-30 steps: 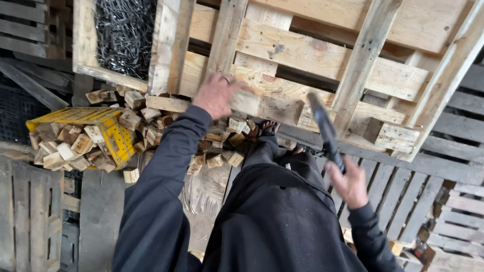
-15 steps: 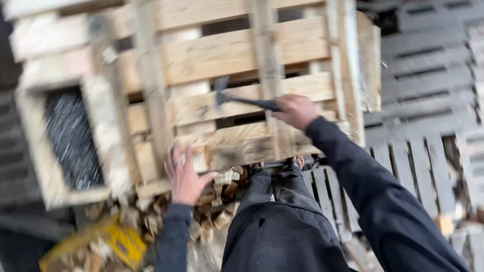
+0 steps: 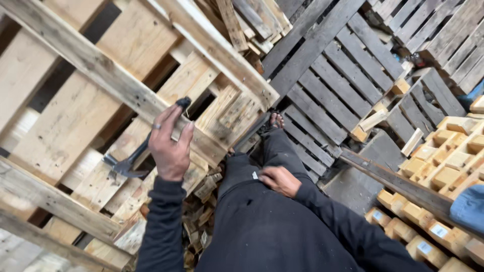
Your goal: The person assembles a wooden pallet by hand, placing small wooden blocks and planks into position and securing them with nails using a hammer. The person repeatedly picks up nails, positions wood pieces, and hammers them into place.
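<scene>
My left hand (image 3: 171, 147), a ring on one finger, is raised in front of a pale wooden pallet (image 3: 75, 116) and is closed around the dark handle of a hammer (image 3: 132, 160). The hammer's metal head points down and to the left, close to the pallet's boards. My right hand (image 3: 279, 180) rests on my dark trouser leg and holds nothing. My foot (image 3: 276, 120) stands by the pallet's lower corner.
Weathered grey pallets (image 3: 333, 85) lie and lean across the ground ahead. Stacks of pale wooden blocks (image 3: 443, 166) fill the right side, beside a long plank (image 3: 398, 184). Small wood offcuts (image 3: 201, 221) lie under the pale pallet. Blue cloth (image 3: 469, 207) shows at the right edge.
The view has swung round and down. The hammer was in my right hand and is now in my left. My right hand has dropped onto my leg.
</scene>
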A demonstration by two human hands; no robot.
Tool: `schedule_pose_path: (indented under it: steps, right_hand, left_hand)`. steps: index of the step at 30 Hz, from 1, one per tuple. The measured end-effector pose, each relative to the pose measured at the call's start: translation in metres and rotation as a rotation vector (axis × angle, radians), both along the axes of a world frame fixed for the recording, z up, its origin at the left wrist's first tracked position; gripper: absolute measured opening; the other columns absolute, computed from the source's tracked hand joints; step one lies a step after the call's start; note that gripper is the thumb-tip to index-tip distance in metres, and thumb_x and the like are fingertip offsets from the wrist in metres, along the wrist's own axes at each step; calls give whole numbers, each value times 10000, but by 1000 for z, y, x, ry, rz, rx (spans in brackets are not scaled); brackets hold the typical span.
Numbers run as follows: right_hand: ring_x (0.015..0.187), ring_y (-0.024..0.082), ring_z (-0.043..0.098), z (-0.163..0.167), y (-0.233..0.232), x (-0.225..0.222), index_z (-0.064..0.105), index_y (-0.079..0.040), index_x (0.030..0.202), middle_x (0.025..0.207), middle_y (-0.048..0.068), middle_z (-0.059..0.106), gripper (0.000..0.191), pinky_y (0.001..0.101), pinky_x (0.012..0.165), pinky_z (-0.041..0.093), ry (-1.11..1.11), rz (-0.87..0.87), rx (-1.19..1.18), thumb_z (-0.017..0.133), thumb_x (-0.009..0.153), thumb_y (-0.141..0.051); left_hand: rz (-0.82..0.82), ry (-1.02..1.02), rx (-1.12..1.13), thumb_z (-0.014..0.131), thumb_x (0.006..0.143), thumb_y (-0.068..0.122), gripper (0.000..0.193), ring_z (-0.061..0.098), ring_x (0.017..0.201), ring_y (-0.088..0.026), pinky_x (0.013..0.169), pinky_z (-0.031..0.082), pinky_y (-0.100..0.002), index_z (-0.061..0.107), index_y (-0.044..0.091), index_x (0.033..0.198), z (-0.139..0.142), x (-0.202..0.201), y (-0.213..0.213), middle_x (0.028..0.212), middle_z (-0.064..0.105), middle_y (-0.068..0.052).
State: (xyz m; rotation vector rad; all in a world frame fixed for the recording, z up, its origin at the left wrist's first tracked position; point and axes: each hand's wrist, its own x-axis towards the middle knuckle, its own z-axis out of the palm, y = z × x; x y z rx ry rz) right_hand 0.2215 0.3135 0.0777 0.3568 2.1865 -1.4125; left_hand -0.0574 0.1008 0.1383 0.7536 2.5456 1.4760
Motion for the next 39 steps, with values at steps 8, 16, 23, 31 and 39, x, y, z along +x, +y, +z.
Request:
schedule_pose_path:
  steps: [8, 16, 23, 31, 39]
  right_hand:
    - [812, 110, 693, -69, 125, -50, 686, 1, 1227, 923, 43, 737, 293, 267, 739, 573, 119, -806, -249, 583, 1036, -196]
    - [783, 132, 627, -204, 295, -250, 685, 19, 1233, 906, 48, 677, 289, 304, 709, 547, -131, -687, -449, 599, 1060, -196]
    - [1008, 314, 677, -344, 359, -419, 615, -57, 1338, 1053, 121, 711, 479, 477, 941, 482, -162, -175, 271, 655, 949, -334]
    - [1340, 408, 524, -410, 294, -577, 372, -27, 1553, 1449, 270, 478, 900, 521, 1122, 473, 206, -116, 130, 765, 946, -563]
    - [1332, 405, 539, -441, 231, -625, 169, 29, 1569, 1459, 327, 498, 1174, 457, 1085, 468, -2, -23, -86, 870, 790, -499]
  left_hand:
    - [-53, -136, -159, 737, 937, 289, 398, 602, 1246, -343, 1089, 496, -467, 702, 11, 1220, -38, -78, 186, 1346, 623, -209]
    - [136, 265, -480, 795, 886, 262, 390, 530, 1324, -327, 1197, 250, -560, 736, 54, 1210, -130, -230, 289, 1369, 632, -166]
    - [220, 126, -789, 759, 1033, 331, 237, 654, 1139, -176, 1285, 211, -539, 778, 142, 1174, -146, -236, 302, 1158, 755, 5]
    - [230, 73, -912, 740, 989, 336, 223, 655, 1158, -185, 1229, 210, -481, 779, 147, 1102, -159, -247, 301, 1154, 769, -1]
    - [298, 44, -846, 746, 953, 359, 211, 675, 1159, -191, 1228, 235, -415, 775, 175, 1051, -165, -250, 296, 1152, 775, 25]
